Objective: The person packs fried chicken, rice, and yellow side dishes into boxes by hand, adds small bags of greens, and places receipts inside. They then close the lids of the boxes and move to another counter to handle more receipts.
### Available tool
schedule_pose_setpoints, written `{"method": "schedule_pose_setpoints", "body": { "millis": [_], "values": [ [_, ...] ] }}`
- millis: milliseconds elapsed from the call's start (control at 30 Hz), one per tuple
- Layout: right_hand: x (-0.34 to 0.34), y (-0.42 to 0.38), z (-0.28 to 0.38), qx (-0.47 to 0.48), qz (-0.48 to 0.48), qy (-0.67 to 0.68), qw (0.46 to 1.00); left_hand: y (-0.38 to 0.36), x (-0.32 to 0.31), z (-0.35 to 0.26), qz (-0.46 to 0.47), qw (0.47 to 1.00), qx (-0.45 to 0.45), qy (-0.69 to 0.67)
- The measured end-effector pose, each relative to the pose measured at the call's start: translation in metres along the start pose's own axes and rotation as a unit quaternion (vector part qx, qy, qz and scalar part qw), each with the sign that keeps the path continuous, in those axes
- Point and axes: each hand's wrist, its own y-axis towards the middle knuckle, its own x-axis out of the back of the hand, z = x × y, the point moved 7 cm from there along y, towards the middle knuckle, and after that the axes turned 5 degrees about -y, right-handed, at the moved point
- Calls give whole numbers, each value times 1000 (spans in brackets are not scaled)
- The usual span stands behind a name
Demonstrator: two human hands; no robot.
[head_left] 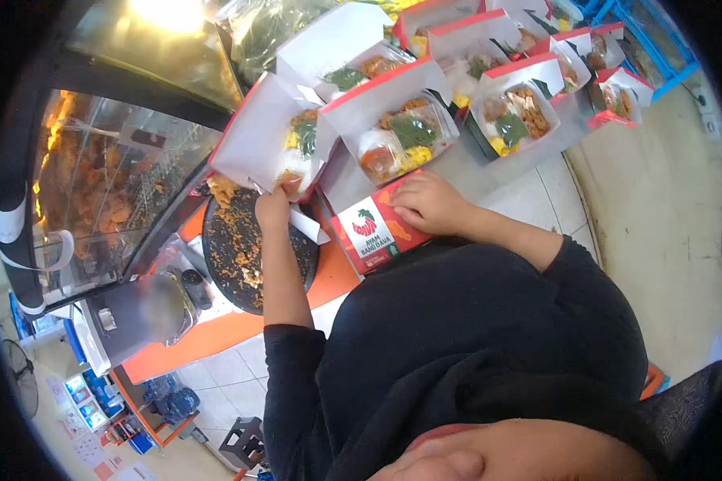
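Observation:
My left hand (273, 210) is closed at the near edge of an open white-and-red meal box (245, 148). Its fingertips meet a small clear bag of red sauce (292, 183) there; I cannot make out which of the two they pinch. Rice, greens and yellow food lie in that box. My right hand (430, 204) has its fingers bent over a red-and-white printed box (375, 232), which rests against my front. Just beyond stands another open meal box (389, 88) with rice, greens and a sauce bag.
Several more open meal boxes (512, 120) crowd the counter to the right. A round black tray (225, 272) with crumbs sits left of my forearm on an orange surface (333, 276). At left stands a lit glass display case (96, 184). A blue crate (646, 48) is at far right.

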Motion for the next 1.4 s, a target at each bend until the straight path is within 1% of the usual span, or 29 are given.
{"method": "schedule_pose_setpoints", "body": {
  "millis": [33,67,100,133,167,233,300,367,400,500,567,633,667,700,767,833,867,900,967,1033,1067,1133,1167,1200,1233,1300,1333,1367,1400],
  "values": [
    [-4,8,-8,-65,22,-9,998,11,-5,13,-5,1000,-4,3],
    [0,16,-11,-106,41,-32,993,21,-8,23,-26,995,-45,-81],
    [2,22,-15,-105,35,-30,993,24,-3,28,-44,982,-87,-163],
    [1,27,-20,-103,46,-37,993,3,6,20,-42,896,2,-442],
    [-1,31,-24,-100,58,-44,992,-6,21,18,-44,897,-1,-439],
    [-4,29,-27,-68,34,-75,994,-28,38,29,-25,838,7,-546],
    [-7,27,-25,-38,15,-102,994,-42,71,61,-72,923,-64,-372],
    [-9,32,-30,-62,46,-72,994,-83,99,57,-117,853,-7,-508],
    [-7,35,-25,-58,51,-69,995,-95,112,75,-116,854,0,-507],
    [14,44,-5,-60,47,-19,997,-138,142,79,-123,871,40,-474],
    [35,53,16,-5,-23,126,992,-155,139,75,-60,890,73,-445],
    [64,58,34,-48,-43,155,986,-164,110,58,-23,902,68,-425],
    [75,54,34,-82,-71,182,977,-162,90,52,-21,917,-16,-398],
    [78,48,32,-88,-72,176,978,-163,74,36,-20,924,-103,-368],
    [86,34,10,-173,-62,96,978,-175,44,-32,21,987,-69,-141],
    [87,16,-12,-204,-63,59,975,-172,6,-64,51,988,-140,-39],
    [92,6,-22,-230,-78,27,970,-171,0,-66,123,989,-83,10],
    [97,-1,-28,-256,-92,-2,962,-170,7,-71,126,988,-87,9],
    [105,-9,-27,-271,-100,17,957,-166,30,-77,177,958,-161,-160],
    [112,-12,-24,-223,-151,-17,963,-167,73,-94,78,958,-265,-76],
    [113,-12,-28,-230,-156,-15,961,-175,77,-106,26,950,-308,36],
    [102,-9,-44,-284,-52,-21,957,-189,55,-132,34,952,-303,44],
    [102,-9,-46,-289,-56,-22,956,-190,47,-140,31,955,-292,46],
    [102,-7,-48,-289,-67,-14,955,-176,43,-128,-2,964,-258,68],
    [104,-6,-50,-289,-77,-5,954,-165,49,-124,-3,963,-263,68],
    [111,-3,-46,-290,-54,17,955,-151,77,-116,-85,945,-315,22],
    [109,-2,-44,-287,-27,39,957,-148,82,-110,-82,946,-314,25],
    [106,-2,-49,-285,-26,40,957,-152,89,-111,-109,923,-365,54],
    [107,0,-45,-190,-53,-30,980,-159,95,-111,-137,897,-413,83]
  ]
}}
